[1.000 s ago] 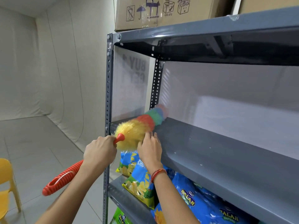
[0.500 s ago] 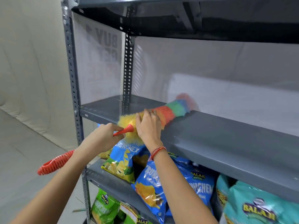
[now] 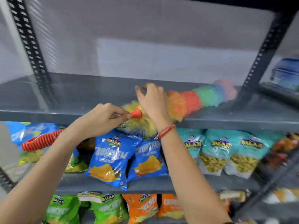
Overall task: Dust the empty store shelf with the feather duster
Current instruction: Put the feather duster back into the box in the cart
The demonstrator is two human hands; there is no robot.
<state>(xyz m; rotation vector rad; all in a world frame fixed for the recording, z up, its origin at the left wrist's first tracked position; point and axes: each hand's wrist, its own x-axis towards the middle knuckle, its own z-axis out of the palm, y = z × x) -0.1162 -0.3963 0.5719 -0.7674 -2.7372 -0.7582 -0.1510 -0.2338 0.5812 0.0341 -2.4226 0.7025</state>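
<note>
My left hand is closed on the duster, thumb and fingers pinched round its orange stem just behind the cone, and the ribbed red handle sticks out past my wrist to the left. My right hand lies over the yellow fluff with the fingers spread loose, pressing rather than gripping; a red thread circles that wrist. The duster lies along the grey shelf, its yellow end hanging over the front lip, then orange, red, green, blue and a blurred pink tip out near the right post. The rest of the shelf board is bare grey metal with a dull shine. Behind it is a pale translucent sheet, and a perforated dark post stands at the left. The tier below holds blue crisp bags and teal bags; the one under that has green bags and orange bags. At the far right something blue is too blurred to tell.
</note>
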